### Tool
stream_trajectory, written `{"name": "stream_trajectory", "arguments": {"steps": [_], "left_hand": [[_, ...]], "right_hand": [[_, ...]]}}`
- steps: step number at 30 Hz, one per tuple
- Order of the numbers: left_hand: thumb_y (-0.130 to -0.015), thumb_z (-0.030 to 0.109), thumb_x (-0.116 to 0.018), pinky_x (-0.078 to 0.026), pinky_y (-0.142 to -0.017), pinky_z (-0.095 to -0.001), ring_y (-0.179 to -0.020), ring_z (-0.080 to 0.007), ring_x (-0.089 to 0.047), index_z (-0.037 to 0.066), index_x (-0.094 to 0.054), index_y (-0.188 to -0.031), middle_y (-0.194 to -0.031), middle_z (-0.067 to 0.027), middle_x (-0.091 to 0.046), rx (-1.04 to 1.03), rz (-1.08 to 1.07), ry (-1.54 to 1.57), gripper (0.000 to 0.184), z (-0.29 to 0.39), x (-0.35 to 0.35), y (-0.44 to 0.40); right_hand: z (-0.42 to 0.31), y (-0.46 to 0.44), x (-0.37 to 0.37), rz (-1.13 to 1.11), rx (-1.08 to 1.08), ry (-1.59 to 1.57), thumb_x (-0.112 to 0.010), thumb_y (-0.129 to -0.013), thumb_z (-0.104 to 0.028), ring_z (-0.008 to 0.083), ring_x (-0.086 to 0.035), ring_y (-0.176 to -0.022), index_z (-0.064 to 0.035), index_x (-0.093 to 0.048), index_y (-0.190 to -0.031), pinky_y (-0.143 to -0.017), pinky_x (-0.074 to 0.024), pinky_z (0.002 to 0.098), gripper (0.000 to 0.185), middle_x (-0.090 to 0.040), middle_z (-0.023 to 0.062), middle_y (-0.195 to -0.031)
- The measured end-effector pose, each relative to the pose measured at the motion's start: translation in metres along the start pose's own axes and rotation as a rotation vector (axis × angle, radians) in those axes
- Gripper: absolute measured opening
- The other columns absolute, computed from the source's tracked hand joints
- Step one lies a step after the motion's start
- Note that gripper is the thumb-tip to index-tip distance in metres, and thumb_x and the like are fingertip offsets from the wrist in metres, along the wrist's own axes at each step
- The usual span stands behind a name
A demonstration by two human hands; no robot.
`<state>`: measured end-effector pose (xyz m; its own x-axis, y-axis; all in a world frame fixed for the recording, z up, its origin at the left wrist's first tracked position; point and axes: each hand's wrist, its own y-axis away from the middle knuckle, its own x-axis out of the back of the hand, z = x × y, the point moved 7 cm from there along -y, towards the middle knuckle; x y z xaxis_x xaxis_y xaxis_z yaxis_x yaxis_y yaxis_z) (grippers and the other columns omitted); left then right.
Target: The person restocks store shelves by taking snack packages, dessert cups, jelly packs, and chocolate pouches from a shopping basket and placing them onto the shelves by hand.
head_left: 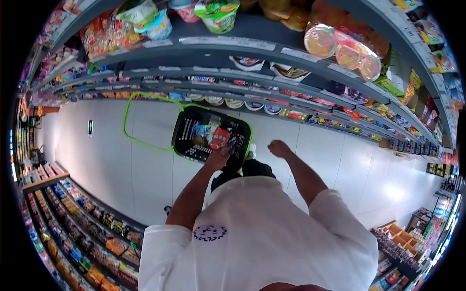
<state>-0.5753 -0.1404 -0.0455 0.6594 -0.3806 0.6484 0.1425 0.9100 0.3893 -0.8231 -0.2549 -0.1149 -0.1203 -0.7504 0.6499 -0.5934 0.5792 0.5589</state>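
A black shopping basket (187, 151) with a bright green rim is in front of my legs, its green handle (127, 116) folded out to the left. Inside lie a red snack packet (220, 138), a blue packet (202, 131) and other small packs. My left hand (219, 158) is over the basket's near side, its fingers closed; something small and dark shows at the fingertips, too unclear to name. Right of the basket, my right hand (278, 148) hangs in the air with its fingers curled in, and nothing shows in it.
Store shelves (272, 46) with cups, jelly packs and snacks run along the front, close to the basket. Another snack shelf (82, 218) stands behind on the left. Pale floor tiles (335, 160) stretch both ways. A wooden divided display (400, 240) is at the lower right.
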Motion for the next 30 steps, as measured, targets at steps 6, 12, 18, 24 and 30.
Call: {"name": "stream_trajectory", "arguments": {"steps": [6, 12, 18, 24, 30], "left_hand": [[-0.085, 0.021, -0.052, -0.048, -0.082, -0.0420, -0.097, -0.0353, -0.059, 0.003, -0.060, -0.101, -0.098, -0.0190, -0.062, 0.181, 0.027, 0.230, 0.026, 0.012, 0.009, 0.021], [-0.085, 0.018, -0.053, -0.048, -0.087, -0.0387, -0.102, -0.0322, -0.059, 0.003, -0.064, -0.103, -0.105, -0.0173, -0.063, 0.333, 0.083, 0.105, 0.026, -0.150, -0.050, 0.097], [-0.079, 0.032, -0.056, -0.046, -0.092, -0.0388, -0.106, -0.0346, -0.058, 0.004, -0.063, -0.111, -0.113, -0.0199, -0.062, 0.539, -0.139, 0.108, 0.043, -0.262, -0.119, 0.156], [-0.081, 0.024, -0.050, -0.046, -0.090, -0.0423, -0.104, -0.0363, -0.058, 0.004, -0.062, -0.106, -0.110, -0.0202, -0.062, 0.584, -0.176, 0.297, 0.034, -0.232, -0.057, 0.119], [-0.082, 0.022, -0.051, -0.047, -0.086, -0.0441, -0.101, -0.0350, -0.059, 0.007, -0.061, -0.105, -0.104, -0.0185, -0.064, 0.578, -0.079, 0.314, 0.030, -0.297, -0.055, 0.068]], "right_hand": [[-0.049, -0.039, 0.030, -0.033, -0.084, -0.265, -0.053, -0.087, -0.031, 0.0205, -0.061, -0.067, -0.0012, -0.061, -0.082, -0.065, -0.0479, 0.0352, 0.031, -0.064, 0.0108, -0.075], [-0.088, -0.025, -0.024, -0.294, -0.270, -0.562, -0.051, -0.091, -0.038, 0.0170, -0.060, -0.066, 0.0003, -0.060, -0.084, -0.064, -0.0483, 0.0324, 0.040, -0.063, 0.0085, -0.074], [-0.138, -0.030, -0.085, -0.221, -0.248, -0.420, -0.050, -0.089, -0.040, 0.0260, -0.063, -0.071, -0.0025, -0.063, -0.081, -0.072, -0.0481, 0.0373, 0.041, -0.064, 0.0114, -0.071], [-0.175, -0.034, -0.153, -0.269, -0.293, -0.405, -0.051, -0.089, -0.039, 0.0326, -0.064, -0.082, -0.0031, -0.064, -0.088, -0.076, -0.0483, 0.0408, 0.039, -0.067, 0.0157, -0.082], [-0.202, -0.075, -0.209, -0.384, -0.216, -0.115, -0.055, -0.089, -0.035, 0.0342, -0.063, -0.087, -0.0051, -0.062, -0.095, -0.077, -0.0488, 0.0418, 0.031, -0.066, 0.0172, -0.089]]}}
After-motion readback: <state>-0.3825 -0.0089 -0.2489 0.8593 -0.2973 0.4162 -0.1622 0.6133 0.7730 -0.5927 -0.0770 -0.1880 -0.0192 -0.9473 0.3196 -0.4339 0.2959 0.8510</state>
